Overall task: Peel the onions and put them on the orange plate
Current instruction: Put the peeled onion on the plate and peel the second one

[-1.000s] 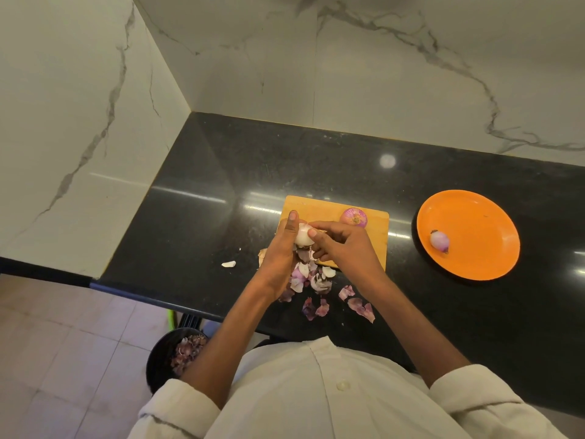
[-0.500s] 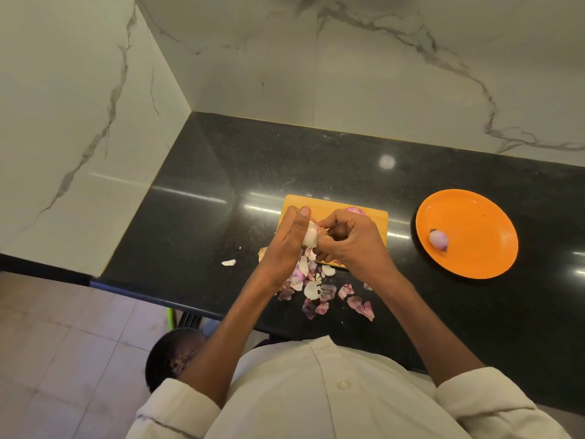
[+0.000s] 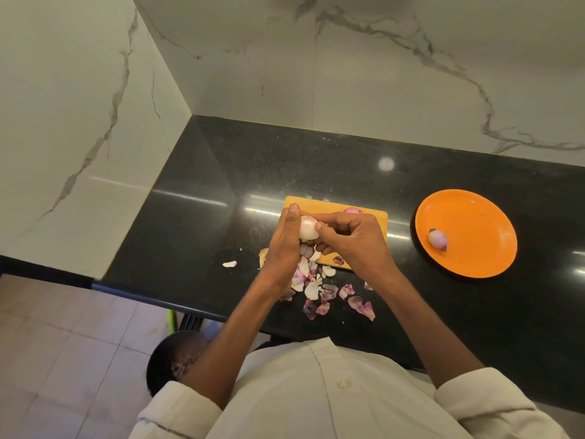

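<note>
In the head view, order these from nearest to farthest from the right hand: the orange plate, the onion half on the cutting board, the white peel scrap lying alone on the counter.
From the right hand:
1. Onion half, just behind it on the board.
2. White peel scrap, left, past the left hand.
3. Orange plate, far right.

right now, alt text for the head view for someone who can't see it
Both hands, left hand and right hand, hold a pale onion over a wooden cutting board on a black counter. Peels lie scattered below; one peeled onion sits on an orange plate to the right.
</note>
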A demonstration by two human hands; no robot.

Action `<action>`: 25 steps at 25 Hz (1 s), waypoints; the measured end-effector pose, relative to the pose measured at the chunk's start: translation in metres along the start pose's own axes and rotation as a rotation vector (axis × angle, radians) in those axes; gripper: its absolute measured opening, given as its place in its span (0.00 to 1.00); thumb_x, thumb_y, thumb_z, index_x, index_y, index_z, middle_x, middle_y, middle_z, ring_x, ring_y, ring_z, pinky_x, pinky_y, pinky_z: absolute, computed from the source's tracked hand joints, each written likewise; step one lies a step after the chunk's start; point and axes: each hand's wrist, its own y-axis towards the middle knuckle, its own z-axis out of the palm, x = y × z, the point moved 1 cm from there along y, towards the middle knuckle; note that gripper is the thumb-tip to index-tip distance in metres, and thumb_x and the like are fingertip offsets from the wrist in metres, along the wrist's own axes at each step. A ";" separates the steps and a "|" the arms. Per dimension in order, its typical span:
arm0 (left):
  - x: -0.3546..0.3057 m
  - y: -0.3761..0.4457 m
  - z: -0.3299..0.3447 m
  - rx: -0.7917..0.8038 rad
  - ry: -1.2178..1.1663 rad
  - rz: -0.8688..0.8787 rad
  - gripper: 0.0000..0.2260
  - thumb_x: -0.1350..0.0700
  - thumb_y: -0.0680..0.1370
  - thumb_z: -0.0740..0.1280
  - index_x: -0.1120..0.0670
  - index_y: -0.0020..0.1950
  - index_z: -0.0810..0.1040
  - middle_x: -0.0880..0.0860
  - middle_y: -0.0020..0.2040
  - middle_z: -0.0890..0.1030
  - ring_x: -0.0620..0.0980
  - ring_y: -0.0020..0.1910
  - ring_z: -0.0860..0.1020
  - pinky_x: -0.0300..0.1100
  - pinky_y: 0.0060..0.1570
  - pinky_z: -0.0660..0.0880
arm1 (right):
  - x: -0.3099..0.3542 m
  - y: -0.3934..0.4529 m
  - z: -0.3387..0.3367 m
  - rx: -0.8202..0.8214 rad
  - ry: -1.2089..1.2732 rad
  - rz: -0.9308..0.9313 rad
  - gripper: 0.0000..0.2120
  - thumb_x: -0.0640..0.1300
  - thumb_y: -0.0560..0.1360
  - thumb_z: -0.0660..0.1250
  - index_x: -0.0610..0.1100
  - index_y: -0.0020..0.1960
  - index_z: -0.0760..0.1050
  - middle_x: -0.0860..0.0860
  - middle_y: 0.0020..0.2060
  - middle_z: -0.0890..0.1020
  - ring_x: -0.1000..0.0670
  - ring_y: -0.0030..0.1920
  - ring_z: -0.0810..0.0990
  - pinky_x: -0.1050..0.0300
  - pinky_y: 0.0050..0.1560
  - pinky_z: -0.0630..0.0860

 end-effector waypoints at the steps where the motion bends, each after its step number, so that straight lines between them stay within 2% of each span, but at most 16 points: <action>1: 0.000 -0.001 0.001 0.005 0.012 0.011 0.24 0.42 0.89 0.51 0.61 0.61 0.75 0.46 0.35 0.80 0.41 0.32 0.76 0.38 0.38 0.76 | 0.001 -0.001 0.000 -0.015 -0.006 -0.002 0.09 0.39 0.78 0.75 0.49 0.56 0.86 0.50 0.40 0.89 0.51 0.37 0.86 0.57 0.37 0.83; 3: 0.002 -0.001 0.001 0.012 0.044 0.025 0.21 0.43 0.89 0.52 0.59 0.60 0.74 0.51 0.40 0.79 0.41 0.33 0.75 0.37 0.37 0.74 | 0.000 -0.002 0.004 -0.059 -0.040 0.005 0.10 0.37 0.76 0.76 0.50 0.53 0.86 0.50 0.37 0.88 0.52 0.34 0.84 0.63 0.34 0.78; 6: 0.002 -0.002 0.005 0.008 0.023 0.026 0.15 0.44 0.90 0.53 0.52 0.55 0.72 0.57 0.46 0.76 0.43 0.35 0.73 0.37 0.35 0.72 | -0.002 -0.003 0.010 -0.124 -0.104 0.010 0.10 0.37 0.74 0.76 0.50 0.50 0.86 0.51 0.36 0.87 0.49 0.34 0.84 0.60 0.35 0.80; 12: 0.004 -0.001 0.004 0.017 0.025 0.050 0.13 0.47 0.91 0.53 0.51 0.53 0.70 0.59 0.48 0.75 0.43 0.35 0.71 0.37 0.36 0.71 | 0.000 -0.002 0.014 -0.202 -0.145 0.034 0.08 0.36 0.74 0.75 0.47 0.48 0.87 0.54 0.35 0.86 0.55 0.33 0.83 0.65 0.32 0.77; 17: 0.004 -0.003 0.003 0.007 0.054 0.073 0.11 0.49 0.91 0.52 0.50 0.54 0.70 0.51 0.45 0.77 0.46 0.40 0.75 0.40 0.40 0.75 | 0.000 -0.001 0.016 -0.240 -0.079 0.102 0.07 0.35 0.75 0.74 0.46 0.45 0.86 0.51 0.34 0.87 0.52 0.32 0.85 0.59 0.34 0.83; 21: 0.006 -0.003 0.001 0.010 0.104 0.084 0.10 0.49 0.91 0.51 0.50 0.57 0.70 0.55 0.48 0.76 0.53 0.44 0.75 0.41 0.41 0.76 | -0.003 -0.001 0.017 -0.241 -0.046 0.164 0.05 0.36 0.76 0.73 0.41 0.49 0.87 0.47 0.35 0.87 0.50 0.31 0.85 0.56 0.35 0.83; 25: 0.003 0.000 -0.004 0.006 0.107 0.119 0.11 0.50 0.91 0.51 0.52 0.57 0.69 0.56 0.49 0.77 0.49 0.43 0.78 0.39 0.40 0.78 | -0.003 0.000 0.011 -0.125 0.119 0.223 0.05 0.41 0.81 0.72 0.42 0.54 0.86 0.43 0.38 0.87 0.45 0.36 0.87 0.52 0.41 0.85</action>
